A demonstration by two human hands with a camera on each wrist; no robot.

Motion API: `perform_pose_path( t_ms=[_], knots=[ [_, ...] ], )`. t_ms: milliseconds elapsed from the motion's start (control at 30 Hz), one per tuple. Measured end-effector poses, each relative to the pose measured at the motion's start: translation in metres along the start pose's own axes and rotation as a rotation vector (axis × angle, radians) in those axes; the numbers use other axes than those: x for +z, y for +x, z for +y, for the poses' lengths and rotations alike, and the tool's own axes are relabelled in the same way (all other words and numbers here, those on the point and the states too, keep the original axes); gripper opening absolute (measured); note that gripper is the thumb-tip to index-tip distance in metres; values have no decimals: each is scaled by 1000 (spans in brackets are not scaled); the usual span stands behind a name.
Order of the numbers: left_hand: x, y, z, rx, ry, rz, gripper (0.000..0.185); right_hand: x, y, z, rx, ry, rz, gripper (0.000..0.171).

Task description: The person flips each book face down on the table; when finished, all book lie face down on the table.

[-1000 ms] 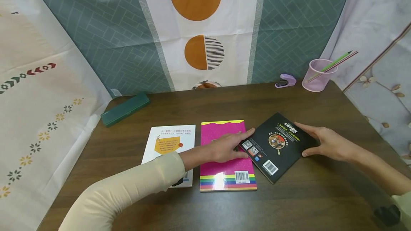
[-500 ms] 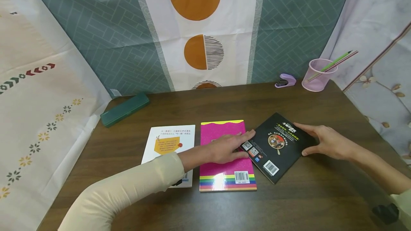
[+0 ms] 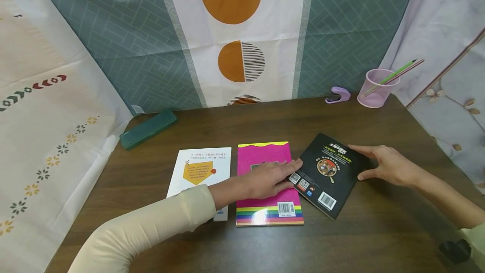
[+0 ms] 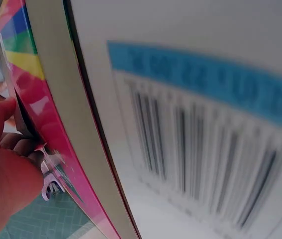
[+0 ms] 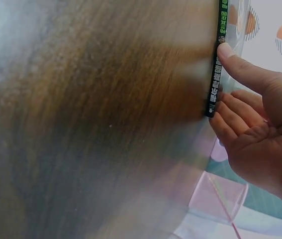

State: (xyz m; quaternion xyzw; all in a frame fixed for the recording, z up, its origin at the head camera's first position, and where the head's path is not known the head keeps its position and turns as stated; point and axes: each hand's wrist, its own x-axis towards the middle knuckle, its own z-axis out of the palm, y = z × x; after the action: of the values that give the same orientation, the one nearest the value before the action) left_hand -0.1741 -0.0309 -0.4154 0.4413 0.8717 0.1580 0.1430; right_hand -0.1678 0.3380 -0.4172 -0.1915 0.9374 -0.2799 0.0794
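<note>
Turning between both hands, the black book now lies squarer to the pink book than a second ago. Left hand presses flat-fingered at its near-left corner; right hand pushes its spine with straight, spread fingers.

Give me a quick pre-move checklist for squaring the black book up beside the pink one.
1. Right hand on the black book, fingers against its right edge: ok.
2. Left hand fingertips at the black book's left edge, resting on the pink book: ok.
3. Black book parallel to pink book: not ok, lies skewed.
4. Black book flat on the table: cannot tell, its left corner seems to overlap the pink book.
5. White book apart from the pink book: ok.
</note>
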Motion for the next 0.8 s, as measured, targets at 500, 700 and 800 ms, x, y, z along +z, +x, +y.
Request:
perform_pose_path(
  t_ms=[500, 700, 800],
  knots=[
    [11, -6, 15, 50, 108, 26, 77, -6, 9, 2, 27, -21, -1, 85],
    [16, -8, 22, 87, 207, 49, 72, -8, 14, 2, 46, -27, -9, 82],
    [19, -9, 26, 108, 253, 71, 72, -8, 15, 3, 51, -36, -9, 81]
  ],
)
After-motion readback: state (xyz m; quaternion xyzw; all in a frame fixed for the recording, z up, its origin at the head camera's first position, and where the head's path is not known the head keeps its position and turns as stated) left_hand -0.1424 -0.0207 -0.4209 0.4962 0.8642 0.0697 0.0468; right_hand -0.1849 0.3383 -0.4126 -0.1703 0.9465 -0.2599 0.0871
